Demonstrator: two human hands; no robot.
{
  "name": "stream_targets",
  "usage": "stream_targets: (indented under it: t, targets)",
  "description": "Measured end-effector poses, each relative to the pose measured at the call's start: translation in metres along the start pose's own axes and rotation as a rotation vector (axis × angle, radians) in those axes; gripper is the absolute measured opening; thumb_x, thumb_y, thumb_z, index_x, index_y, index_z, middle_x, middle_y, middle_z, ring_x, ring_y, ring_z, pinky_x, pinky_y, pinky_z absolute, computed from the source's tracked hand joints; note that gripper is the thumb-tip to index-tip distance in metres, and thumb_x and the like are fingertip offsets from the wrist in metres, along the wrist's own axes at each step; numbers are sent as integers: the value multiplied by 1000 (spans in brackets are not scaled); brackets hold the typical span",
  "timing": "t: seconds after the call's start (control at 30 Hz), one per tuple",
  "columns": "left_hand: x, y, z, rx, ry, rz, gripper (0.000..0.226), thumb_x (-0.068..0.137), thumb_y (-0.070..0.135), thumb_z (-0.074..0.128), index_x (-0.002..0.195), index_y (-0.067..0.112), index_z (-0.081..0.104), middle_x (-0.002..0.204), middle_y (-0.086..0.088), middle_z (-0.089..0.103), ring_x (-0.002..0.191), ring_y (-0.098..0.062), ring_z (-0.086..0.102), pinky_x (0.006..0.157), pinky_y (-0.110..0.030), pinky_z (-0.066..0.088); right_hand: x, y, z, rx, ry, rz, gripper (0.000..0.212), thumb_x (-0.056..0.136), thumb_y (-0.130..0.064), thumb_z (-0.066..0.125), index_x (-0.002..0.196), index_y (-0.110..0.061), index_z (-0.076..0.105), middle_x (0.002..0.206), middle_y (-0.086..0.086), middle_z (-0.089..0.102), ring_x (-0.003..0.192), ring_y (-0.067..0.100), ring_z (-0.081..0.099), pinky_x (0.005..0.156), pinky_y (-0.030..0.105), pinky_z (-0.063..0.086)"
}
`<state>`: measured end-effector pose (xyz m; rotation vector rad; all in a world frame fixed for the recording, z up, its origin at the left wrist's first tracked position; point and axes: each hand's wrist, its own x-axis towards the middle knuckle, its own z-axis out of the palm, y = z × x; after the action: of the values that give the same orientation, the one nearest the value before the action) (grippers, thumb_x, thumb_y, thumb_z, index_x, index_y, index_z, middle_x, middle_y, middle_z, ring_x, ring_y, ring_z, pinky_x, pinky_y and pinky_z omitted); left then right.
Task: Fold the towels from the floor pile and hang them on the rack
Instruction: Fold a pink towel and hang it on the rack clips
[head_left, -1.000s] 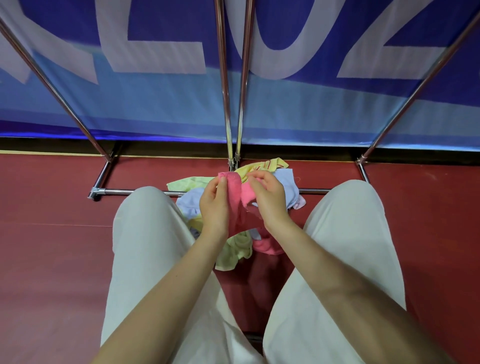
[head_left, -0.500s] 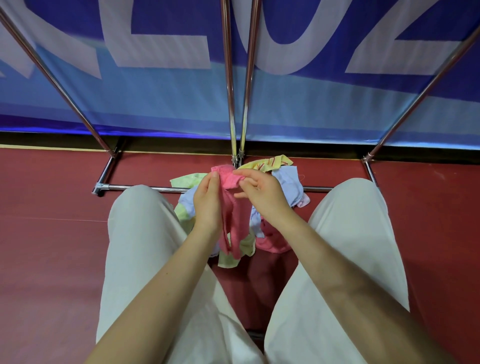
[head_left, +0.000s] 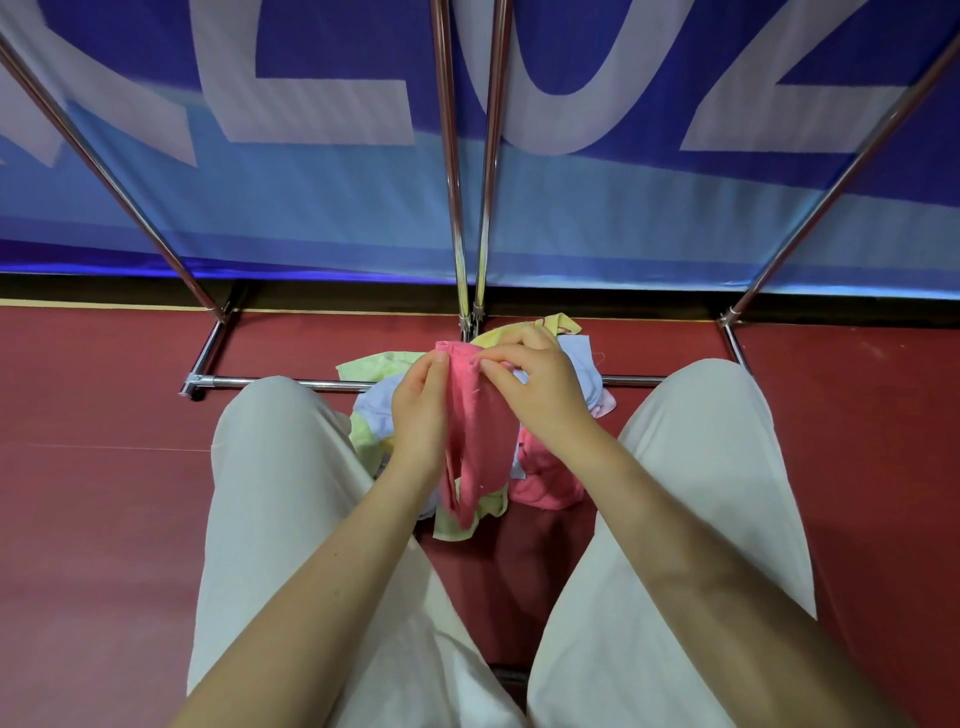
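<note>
A pink towel (head_left: 478, 436) hangs down between my hands above the floor pile. My left hand (head_left: 418, 415) pinches its top left edge. My right hand (head_left: 540, 387) pinches the top edge just to the right, fingers curled over the cloth. Under them lies the pile (head_left: 467, 512) of yellow-green, pale blue and pink towels on the red floor between my knees. The chrome rack (head_left: 452, 171) rises right behind the pile, its two centre poles close together and its low crossbar (head_left: 291, 383) running past the towels.
My knees in cream trousers (head_left: 291, 483) flank the pile on both sides. Slanted rack poles (head_left: 119, 187) stand at left and right. A blue banner (head_left: 623, 208) hangs behind the rack. Red floor (head_left: 104, 493) stretches to either side.
Both hands have lifted the pink towel higher off the pile, and it now hangs longer. My right hand has shifted its pinch along the top edge.
</note>
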<state>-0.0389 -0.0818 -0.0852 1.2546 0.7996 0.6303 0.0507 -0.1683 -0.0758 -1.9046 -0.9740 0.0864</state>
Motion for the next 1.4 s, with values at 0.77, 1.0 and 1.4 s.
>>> stream_targets:
  t: [0.77,1.0,1.4]
  targets:
    - [-4,-1,9,85,-76,-66,35,103,28,41,107,9,70,99,-5,72,87,-4,63,68,-8,47,-2,-5,4,226,25,218,18,88,-13,66,75,-21,56,62,-12,52,60,1,48,60,12,37]
    - [-6,1,9,171,-160,29,27,101,29,48,89,24,71,86,3,72,82,0,60,77,-17,47,-1,-6,5,381,43,333,21,88,-12,67,71,-20,58,64,-15,60,63,-2,53,64,13,41]
    - [5,7,-11,249,6,133,34,103,18,43,75,4,58,68,2,46,57,3,39,57,-11,34,-22,4,-2,301,-243,303,13,90,-17,63,84,-26,57,68,-6,56,65,7,51,67,20,44]
